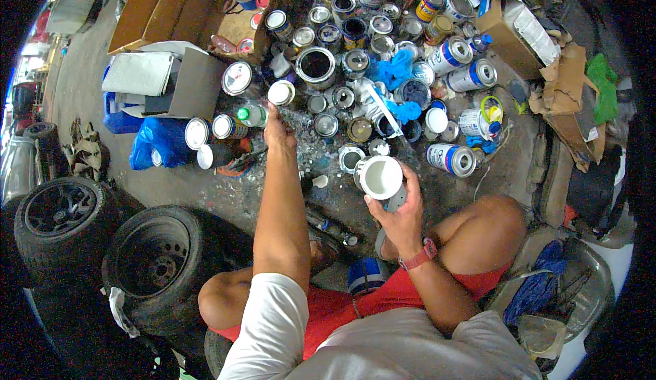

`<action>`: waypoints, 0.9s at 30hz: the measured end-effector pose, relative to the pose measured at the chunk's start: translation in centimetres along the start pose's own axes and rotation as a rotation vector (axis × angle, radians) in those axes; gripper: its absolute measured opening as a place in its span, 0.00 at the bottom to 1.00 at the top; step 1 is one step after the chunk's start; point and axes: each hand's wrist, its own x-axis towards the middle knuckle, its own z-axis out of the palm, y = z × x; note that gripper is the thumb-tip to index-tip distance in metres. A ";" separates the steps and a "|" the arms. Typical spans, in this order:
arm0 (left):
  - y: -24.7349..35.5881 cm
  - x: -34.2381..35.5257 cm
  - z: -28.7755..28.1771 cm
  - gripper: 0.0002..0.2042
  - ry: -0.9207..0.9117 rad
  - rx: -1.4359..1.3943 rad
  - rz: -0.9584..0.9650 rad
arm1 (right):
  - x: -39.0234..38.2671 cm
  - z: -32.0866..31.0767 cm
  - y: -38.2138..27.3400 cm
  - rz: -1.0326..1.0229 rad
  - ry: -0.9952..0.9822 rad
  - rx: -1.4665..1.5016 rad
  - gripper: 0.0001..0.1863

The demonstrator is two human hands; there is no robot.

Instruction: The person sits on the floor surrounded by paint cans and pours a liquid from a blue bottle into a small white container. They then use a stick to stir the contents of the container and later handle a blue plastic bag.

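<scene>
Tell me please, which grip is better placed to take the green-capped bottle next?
Probably the left grip: it is beside the bottle. The right grip is farther off and holds the white tub. I cannot tell whether the left is free.

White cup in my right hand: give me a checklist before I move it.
1. Grip: ok, the right hand holds the white cup at its side.
2. Cup uncovered: ok, its mouth is open.
3. Cup empty: cannot tell, the inside is all pale.
4. Clearance: not ok, a can is close beside it.
5. Left hand free: cannot tell, it's at a white-topped container.
</scene>
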 end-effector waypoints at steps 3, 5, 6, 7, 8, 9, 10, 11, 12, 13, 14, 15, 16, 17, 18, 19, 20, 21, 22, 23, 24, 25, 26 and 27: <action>0.6 -1.0 0.3 0.16 0.045 0.085 0.023 | 0.0 0.0 0.0 -0.008 0.001 0.023 0.43; 1.0 -1.5 0.0 0.15 0.047 0.100 0.014 | -0.2 0.0 0.0 -0.009 -0.006 0.015 0.42; 1.3 -1.8 -0.5 0.14 0.031 0.087 0.002 | -0.3 0.0 0.0 -0.017 -0.005 0.037 0.42; 1.6 -2.1 -1.1 0.13 0.017 0.073 -0.008 | -0.2 0.2 -0.1 -0.026 -0.008 0.061 0.42; 1.7 -2.6 -2.0 0.12 0.002 0.072 -0.008 | -0.1 0.3 -0.2 -0.032 -0.008 0.086 0.42; 1.7 -3.4 -3.1 0.12 -0.012 0.068 -0.010 | -0.1 0.4 -0.4 -0.062 -0.002 0.061 0.42; 1.8 -4.4 -4.4 0.11 -0.022 0.064 -0.009 | 0.0 0.5 -0.6 -0.092 0.000 0.038 0.42; 1.0 -7.2 -3.3 0.14 0.044 0.204 -0.016 | 0.2 0.1 -0.1 -0.106 0.032 -0.006 0.41; 1.0 -9.7 -3.6 0.19 -0.091 0.323 0.041 | 0.4 -0.2 -1.0 -0.141 0.040 -0.021 0.41; 1.0 -12.3 -3.7 0.26 -0.230 0.435 0.101 | 0.4 -0.1 -1.0 -0.147 0.040 0.001 0.41; 1.2 -16.1 -2.4 0.32 -0.346 0.690 0.207 | 0.4 -0.3 -0.5 -0.148 0.052 0.015 0.41; 1.9 -20.0 -1.2 0.38 -0.461 0.943 0.324 | 0.4 -0.3 -0.3 -0.165 0.063 0.035 0.41; 2.7 -22.9 -1.1 0.39 -0.518 1.058 0.481 | 0.3 -0.4 -1.2 -0.155 0.030 0.078 0.42; 3.1 -25.3 -0.9 0.41 -0.583 1.166 0.643 | 0.1 -0.4 -1.3 -0.172 0.010 0.080 0.41; 3.6 -27.1 -0.8 0.43 -0.642 1.272 0.810 | -0.1 -0.3 -1.7 -0.190 -0.013 0.085 0.41; 4.3 -28.4 -0.6 0.44 -0.676 1.294 0.833 | -0.5 -0.2 -2.3 -0.194 -0.025 0.148 0.40; 5.2 -29.5 -0.5 0.45 -0.711 1.318 0.857 | -0.9 -0.1 -2.7 -0.216 -0.040 0.184 0.39; 5.7 -30.2 -0.7 0.46 -0.751 1.336 0.877 | -1.1 -0.1 -3.1 -0.243 -0.087 0.219 0.39; 6.2 -30.4 -1.0 0.44 -0.764 1.349 0.920 | -1.4 -0.1 -3.6 -0.269 -0.130 0.252 0.39; 7.3 -31.5 -0.6 0.43 -0.769 1.388 0.936 | -1.9 -0.4 -4.1 -0.269 -0.169 0.215 0.40; 8.2 -32.5 -0.2 0.41 -0.782 1.421 0.955 | -2.3 -0.7 -4.4 -0.270 -0.202 0.172 0.40; 8.5 -32.7 -0.4 0.40 -0.778 1.413 0.963 | -2.3 -1.1 -4.5 -0.375 -0.178 0.176 0.43; 9.0 -33.2 -0.9 0.39 -0.760 1.410 0.972 | -2.5 -1.9 -5.3 -0.384 -0.277 0.164 0.48; 9.5 -34.1 -0.8 0.38 -0.723 1.421 0.980 | -2.8 -3.1 -6.3 -0.373 -0.274 0.145 0.50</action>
